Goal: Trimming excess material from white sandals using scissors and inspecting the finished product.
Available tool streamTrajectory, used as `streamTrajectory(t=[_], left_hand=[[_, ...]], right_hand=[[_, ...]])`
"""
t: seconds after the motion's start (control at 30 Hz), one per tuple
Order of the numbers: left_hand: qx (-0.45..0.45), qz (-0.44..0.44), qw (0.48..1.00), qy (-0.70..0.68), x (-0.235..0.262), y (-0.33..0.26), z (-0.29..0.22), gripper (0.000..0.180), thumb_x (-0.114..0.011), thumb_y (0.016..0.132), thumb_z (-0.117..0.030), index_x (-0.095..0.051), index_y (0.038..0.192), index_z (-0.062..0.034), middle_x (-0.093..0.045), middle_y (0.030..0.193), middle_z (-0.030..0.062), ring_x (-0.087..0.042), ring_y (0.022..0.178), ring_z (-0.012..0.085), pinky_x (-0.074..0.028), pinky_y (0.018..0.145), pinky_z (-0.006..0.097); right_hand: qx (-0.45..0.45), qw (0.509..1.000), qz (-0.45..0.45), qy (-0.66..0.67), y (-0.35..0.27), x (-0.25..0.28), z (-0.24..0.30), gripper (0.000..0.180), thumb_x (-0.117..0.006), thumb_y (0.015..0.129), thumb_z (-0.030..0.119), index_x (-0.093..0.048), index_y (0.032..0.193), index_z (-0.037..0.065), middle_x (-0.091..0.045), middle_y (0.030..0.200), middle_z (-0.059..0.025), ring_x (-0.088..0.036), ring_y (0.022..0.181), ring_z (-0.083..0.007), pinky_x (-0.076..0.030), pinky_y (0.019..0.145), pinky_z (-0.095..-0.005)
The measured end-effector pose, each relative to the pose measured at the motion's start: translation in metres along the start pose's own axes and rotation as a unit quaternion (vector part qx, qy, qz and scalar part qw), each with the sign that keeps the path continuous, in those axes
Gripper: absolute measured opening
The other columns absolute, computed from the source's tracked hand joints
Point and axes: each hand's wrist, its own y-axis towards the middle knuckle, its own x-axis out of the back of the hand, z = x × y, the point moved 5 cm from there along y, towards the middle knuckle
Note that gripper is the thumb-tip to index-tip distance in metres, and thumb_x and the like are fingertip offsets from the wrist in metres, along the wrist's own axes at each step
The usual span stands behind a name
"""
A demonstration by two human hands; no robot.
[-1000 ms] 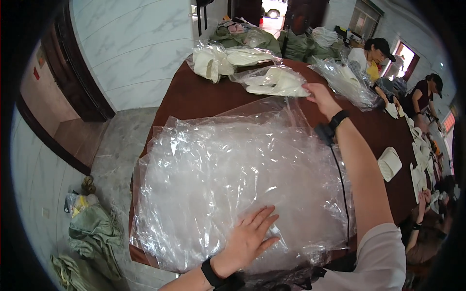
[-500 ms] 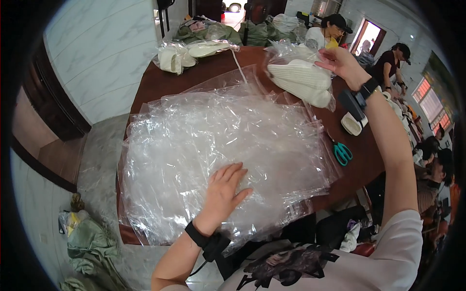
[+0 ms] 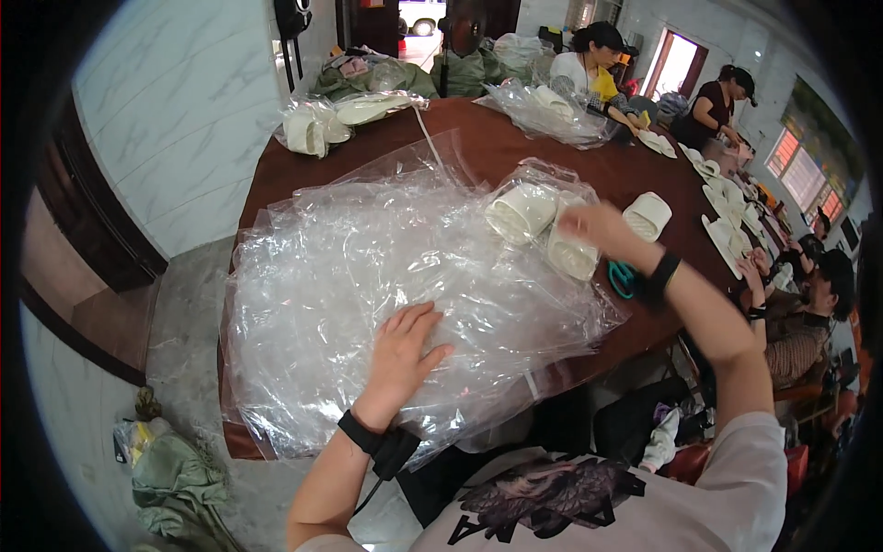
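My left hand (image 3: 402,354) lies flat, fingers stretched out, on a wide stack of clear plastic bags (image 3: 322,285). Over the stack's far right corner, my right hand (image 3: 598,227) is smeared by motion, so its grip cannot be made out. Just beneath it is a pair of cream slippers (image 3: 521,212) inside a clear bag, straps up; the hand covers part of one slipper. Beside that wrist, partly hidden, are the teal handles of a pair of scissors (image 3: 620,279). One loose cream slipper (image 3: 647,217) sits a little farther right on the brown table (image 3: 460,120).
Bagged slippers (image 3: 313,127) lie at the table's far left, others (image 3: 556,115) at the far edge. More cream slippers (image 3: 728,207) line the right side, where several people work. Green sacks (image 3: 179,488) stand on the floor at left and behind the table.
My right hand has come down and nearer from the far right. A bagged slipper pair now lies on the stack's corner, straps up; before, one showed soles near that hand. My left hand stays on the bags.
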Motion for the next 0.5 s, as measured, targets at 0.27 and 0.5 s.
streamTrajectory(t=[0.27,0.5], left_hand=[[-0.008,0.002,1.000,0.007,0.003,0.000,-0.003,0.048,-0.075,0.081,-0.026,-0.062,0.122,-0.0048,-0.058,0.133,0.0128,-0.053,0.121,0.0343,-0.039,0.104,0.045],[-0.010,0.011,1.000,0.022,0.001,0.002,-0.004,0.051,-0.074,0.081,-0.025,-0.061,0.126,-0.0063,-0.056,0.135,0.0128,-0.051,0.124,0.0339,-0.036,0.106,0.045]], right_hand=[[-0.130,0.979,-0.140,0.068,-0.006,0.002,-0.048,0.020,-0.053,0.095,0.025,-0.057,0.095,0.005,-0.065,0.091,-0.0186,-0.064,0.084,-0.0408,-0.049,0.070,-0.0472],[-0.092,0.922,-0.270,0.260,0.042,0.127,-0.013,0.026,-0.055,0.095,0.024,-0.061,0.096,-0.001,-0.059,0.081,-0.0052,-0.054,0.074,-0.0130,-0.044,0.067,-0.0293]])
